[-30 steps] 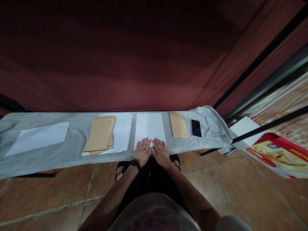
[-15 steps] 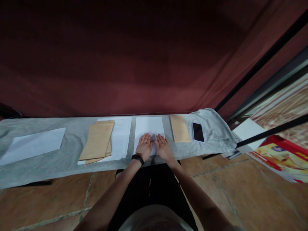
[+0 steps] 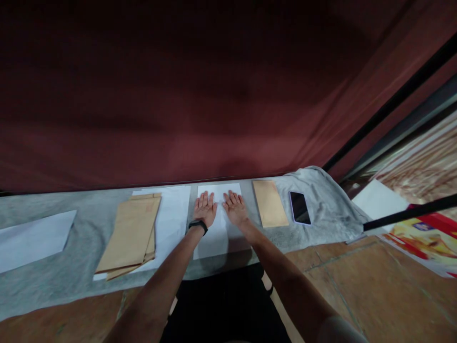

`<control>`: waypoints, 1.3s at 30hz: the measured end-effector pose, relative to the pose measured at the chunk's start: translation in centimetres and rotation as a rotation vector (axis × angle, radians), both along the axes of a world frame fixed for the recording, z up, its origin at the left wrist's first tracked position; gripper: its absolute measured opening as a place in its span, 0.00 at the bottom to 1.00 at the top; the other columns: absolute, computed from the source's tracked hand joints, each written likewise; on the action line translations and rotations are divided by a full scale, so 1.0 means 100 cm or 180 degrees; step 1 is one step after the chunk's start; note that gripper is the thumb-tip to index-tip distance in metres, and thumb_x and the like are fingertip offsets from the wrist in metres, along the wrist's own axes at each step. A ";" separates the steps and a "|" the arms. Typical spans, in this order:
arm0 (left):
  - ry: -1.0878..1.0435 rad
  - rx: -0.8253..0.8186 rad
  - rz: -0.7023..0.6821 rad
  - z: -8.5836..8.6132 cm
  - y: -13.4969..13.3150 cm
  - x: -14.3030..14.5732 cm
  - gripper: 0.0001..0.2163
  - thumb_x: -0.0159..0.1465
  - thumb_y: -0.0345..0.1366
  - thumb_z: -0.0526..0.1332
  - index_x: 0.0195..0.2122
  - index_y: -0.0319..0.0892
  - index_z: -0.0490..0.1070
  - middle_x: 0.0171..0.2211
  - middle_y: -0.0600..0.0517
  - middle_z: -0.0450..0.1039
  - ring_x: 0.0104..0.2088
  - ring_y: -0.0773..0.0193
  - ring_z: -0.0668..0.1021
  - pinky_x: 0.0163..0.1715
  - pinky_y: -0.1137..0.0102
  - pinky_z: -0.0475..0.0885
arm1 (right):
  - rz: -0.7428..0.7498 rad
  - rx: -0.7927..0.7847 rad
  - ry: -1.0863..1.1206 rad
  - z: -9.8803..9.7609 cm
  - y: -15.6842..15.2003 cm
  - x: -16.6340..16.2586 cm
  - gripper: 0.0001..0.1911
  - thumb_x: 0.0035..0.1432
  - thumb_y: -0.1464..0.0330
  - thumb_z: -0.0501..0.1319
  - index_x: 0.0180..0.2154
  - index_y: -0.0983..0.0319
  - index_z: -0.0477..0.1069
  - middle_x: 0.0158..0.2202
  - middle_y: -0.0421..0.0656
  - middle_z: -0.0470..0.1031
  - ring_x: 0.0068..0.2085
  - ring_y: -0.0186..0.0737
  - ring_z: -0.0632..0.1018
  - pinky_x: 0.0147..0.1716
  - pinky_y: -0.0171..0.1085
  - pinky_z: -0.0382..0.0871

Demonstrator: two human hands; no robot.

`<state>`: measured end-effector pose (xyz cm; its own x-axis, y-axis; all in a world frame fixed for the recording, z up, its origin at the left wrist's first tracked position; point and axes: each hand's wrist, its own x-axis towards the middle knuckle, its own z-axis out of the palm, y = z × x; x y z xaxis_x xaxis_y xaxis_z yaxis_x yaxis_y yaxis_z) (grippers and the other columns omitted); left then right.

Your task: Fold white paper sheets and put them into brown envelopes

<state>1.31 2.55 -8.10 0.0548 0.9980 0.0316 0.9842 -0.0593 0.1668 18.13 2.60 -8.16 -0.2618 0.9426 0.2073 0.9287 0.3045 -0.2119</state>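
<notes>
A white sheet of paper (image 3: 214, 243) lies in front of me on the grey cloth. My left hand (image 3: 205, 209), with a dark band at the wrist, rests flat on its upper left part, fingers stretched out. On the upper right part lies my right hand (image 3: 234, 208), palm down with the fingers spread. A narrow strip of paper shows between the two hands. To the right of the sheet is a brown envelope (image 3: 270, 203). Left of it, several brown envelopes (image 3: 130, 231) are stacked over white sheets (image 3: 173, 214).
A phone (image 3: 300, 208) lies right of the single envelope. Another white paper (image 3: 35, 240) is at the far left of the cloth (image 3: 85, 257). A dark red curtain (image 3: 214, 119) hangs behind. Black poles (image 3: 410, 214) and a red and yellow box (image 3: 428, 238) are at the right.
Both hands have slid away from me, from the lower part of the sheet to its upper part, and moved slightly apart. The view has shifted a little.
</notes>
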 end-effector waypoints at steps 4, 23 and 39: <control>0.0026 0.0091 0.0343 0.002 0.010 -0.002 0.30 0.72 0.44 0.41 0.70 0.31 0.50 0.72 0.39 0.46 0.71 0.51 0.51 0.69 0.54 0.45 | -0.0386 -0.0037 0.0047 0.001 0.022 0.003 0.28 0.73 0.60 0.44 0.68 0.66 0.56 0.69 0.55 0.55 0.69 0.50 0.61 0.67 0.53 0.49; -0.0141 0.0295 0.0355 0.005 0.004 -0.004 0.31 0.72 0.44 0.42 0.70 0.27 0.50 0.70 0.35 0.48 0.71 0.50 0.52 0.69 0.53 0.49 | -0.0681 0.0294 0.0185 -0.004 0.025 0.006 0.32 0.72 0.59 0.46 0.67 0.75 0.54 0.68 0.64 0.56 0.68 0.55 0.61 0.66 0.56 0.53; 0.0304 -0.0128 -0.0765 0.023 -0.184 -0.024 0.25 0.71 0.42 0.47 0.68 0.43 0.59 0.69 0.46 0.53 0.70 0.55 0.57 0.69 0.51 0.47 | -0.0205 0.0472 -0.0003 -0.011 -0.164 0.043 0.29 0.70 0.60 0.52 0.67 0.63 0.58 0.69 0.54 0.56 0.68 0.54 0.62 0.65 0.53 0.55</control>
<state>-1.04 -15.88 -5.77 0.2912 0.9563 -0.0244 0.9541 -0.2885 0.0806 22.45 -13.83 -9.23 -0.2021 0.9165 0.3452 0.9474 0.2723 -0.1683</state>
